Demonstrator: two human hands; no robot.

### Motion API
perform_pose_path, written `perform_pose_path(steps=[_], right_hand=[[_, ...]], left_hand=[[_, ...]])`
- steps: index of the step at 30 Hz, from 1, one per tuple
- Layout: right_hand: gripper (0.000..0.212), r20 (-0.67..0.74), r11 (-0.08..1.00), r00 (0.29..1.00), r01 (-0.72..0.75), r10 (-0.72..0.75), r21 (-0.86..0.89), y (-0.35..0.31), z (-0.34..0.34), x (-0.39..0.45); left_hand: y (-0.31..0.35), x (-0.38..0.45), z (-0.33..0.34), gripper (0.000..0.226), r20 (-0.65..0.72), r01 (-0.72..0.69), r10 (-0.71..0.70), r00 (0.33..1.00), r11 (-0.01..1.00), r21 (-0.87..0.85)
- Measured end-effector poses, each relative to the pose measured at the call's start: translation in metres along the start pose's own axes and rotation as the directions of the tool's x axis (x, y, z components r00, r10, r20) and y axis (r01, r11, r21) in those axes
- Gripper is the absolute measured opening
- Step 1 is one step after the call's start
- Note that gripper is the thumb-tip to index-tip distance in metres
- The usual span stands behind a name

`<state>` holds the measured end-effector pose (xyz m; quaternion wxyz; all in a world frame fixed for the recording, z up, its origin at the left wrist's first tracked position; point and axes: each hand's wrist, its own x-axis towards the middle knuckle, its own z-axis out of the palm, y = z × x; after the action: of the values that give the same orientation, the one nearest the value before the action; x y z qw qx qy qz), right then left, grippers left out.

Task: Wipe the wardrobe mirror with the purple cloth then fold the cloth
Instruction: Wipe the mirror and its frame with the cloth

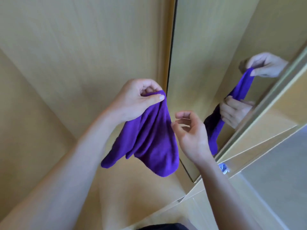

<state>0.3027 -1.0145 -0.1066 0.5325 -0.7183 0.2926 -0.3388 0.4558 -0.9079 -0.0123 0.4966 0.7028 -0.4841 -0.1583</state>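
Your left hand (132, 100) sits mid-frame, pinching the top of the cloth (149, 138), which hangs below it. Your right hand (191, 130) is just right of the cloth, with the mirror (216, 47) filling the upper right behind it.

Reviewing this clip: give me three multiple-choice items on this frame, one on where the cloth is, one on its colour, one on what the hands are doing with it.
1. Where is the cloth?
A. Pressed flat on the mirror
B. Hanging in the air in front of the wardrobe
C. Lying on the floor

2. What colour is the cloth?
A. Purple
B. Yellow
C. White

3. Which hand grips it?
A. Both
B. Right only
C. Left only

Answers: 1 B, it dangles clear of the mirror. 2 A, plainly purple. 3 C, the left hand pinches its top edge, while the right hand is open beside it.
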Motion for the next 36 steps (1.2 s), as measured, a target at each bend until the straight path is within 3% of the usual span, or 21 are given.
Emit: perform_pose_path(steps=[3, 6, 12, 15, 19, 24, 28, 31, 36], right_hand=[[0.037, 0.082, 0.995, 0.995, 0.059, -0.052, -0.076, -0.009, 0.0, -0.002], [0.006, 0.156, 0.999, 0.987, 0.039, -0.034, -0.027, -0.021, -0.002, 0.0], [0.018, 0.064, 0.979, 0.979, 0.189, -0.194, 0.076, -0.033, -0.034, -0.017], [0.018, 0.069, 0.962, 0.96, 0.272, -0.27, -0.026, -0.041, -0.065, -0.021], [0.019, -0.056, 0.918, 0.927, 0.358, -0.372, -0.171, -0.044, -0.113, -0.026], [0.008, -0.156, 0.966, 0.961, 0.201, -0.227, -0.163, -0.022, -0.155, -0.032], [0.037, -0.085, 0.962, 0.987, 0.109, -0.134, -0.249, -0.005, -0.159, -0.028], [0.046, -0.027, 0.912, 0.982, 0.162, -0.185, -0.378, 0.002, -0.151, -0.017], [0.028, 0.055, 0.875, 0.981, 0.192, -0.187, -0.444, 0.007, -0.139, 0.0]], left_hand=[[0.016, 0.003, 0.004, 0.014, 0.035, -0.049, 0.048, 0.998, 0.998, 0.031], [0.027, 0.002, 0.006, 0.002, 0.021, -0.066, 0.066, 0.998, 0.997, 0.027], [0.031, 0.0, 0.013, 0.011, -0.215, -0.01, 0.003, 0.977, 0.999, -0.032], [0.03, 0.0, 0.038, 0.017, -0.268, 0.064, -0.094, 0.959, 0.991, -0.12], [0.023, -0.009, 0.09, 0.036, -0.298, 0.154, -0.2, 0.934, 0.973, -0.169], [0.021, -0.035, 0.142, 0.053, -0.27, 0.236, -0.276, 0.923, 0.956, -0.172], [0.028, -0.048, 0.16, 0.053, -0.404, 0.265, -0.314, 0.859, 0.948, -0.174], [0.029, -0.064, 0.165, 0.053, -0.443, 0.323, -0.375, 0.814, 0.927, -0.191], [0.036, -0.1, 0.178, 0.053, -0.453, 0.394, -0.445, 0.773, 0.896, -0.208]])
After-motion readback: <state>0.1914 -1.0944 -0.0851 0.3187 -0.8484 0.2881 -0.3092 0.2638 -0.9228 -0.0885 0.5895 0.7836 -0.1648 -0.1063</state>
